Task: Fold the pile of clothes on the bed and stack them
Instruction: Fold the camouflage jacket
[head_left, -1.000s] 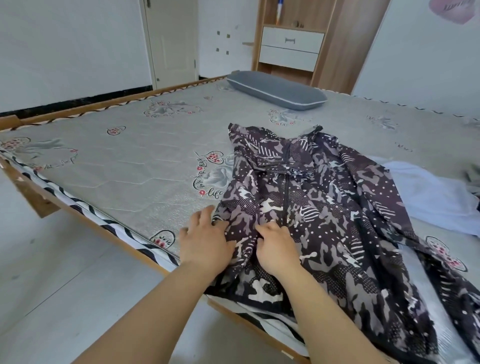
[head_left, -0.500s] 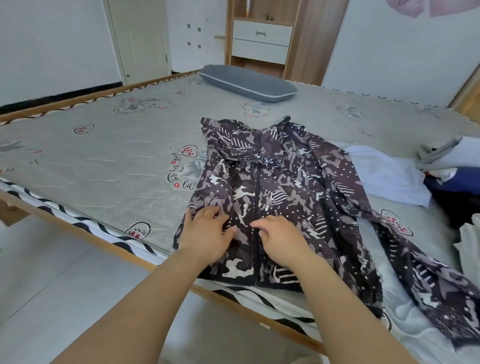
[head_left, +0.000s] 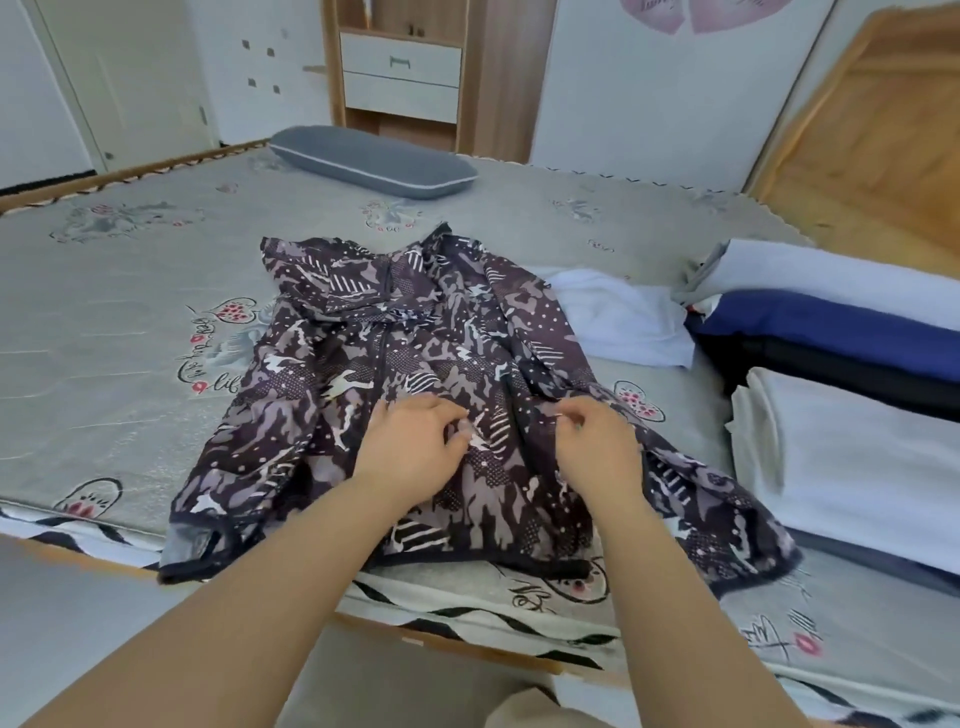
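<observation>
A dark camouflage-print zip jacket (head_left: 415, 374) lies spread front-up on the grey mattress (head_left: 119, 322), hood away from me, hem at the near edge. My left hand (head_left: 410, 447) rests on the jacket's middle with fingers curled, pinching the fabric. My right hand (head_left: 597, 449) is just to the right, fingers curled and pinching the fabric by the right side fold. A pale blue garment (head_left: 623, 317) lies partly under the jacket's right shoulder.
At the right lie a white folded cloth (head_left: 841, 467), a dark blue one (head_left: 831, 327) and a light one (head_left: 831, 270). A grey pillow (head_left: 371, 161) lies at the far side. A wooden headboard (head_left: 872, 150) stands at the right; drawers (head_left: 400, 78) stand beyond the bed.
Both hands have moved up and to the right across the jacket, from near the hem by the zip to its middle and right side. The view has turned right, showing the cloths.
</observation>
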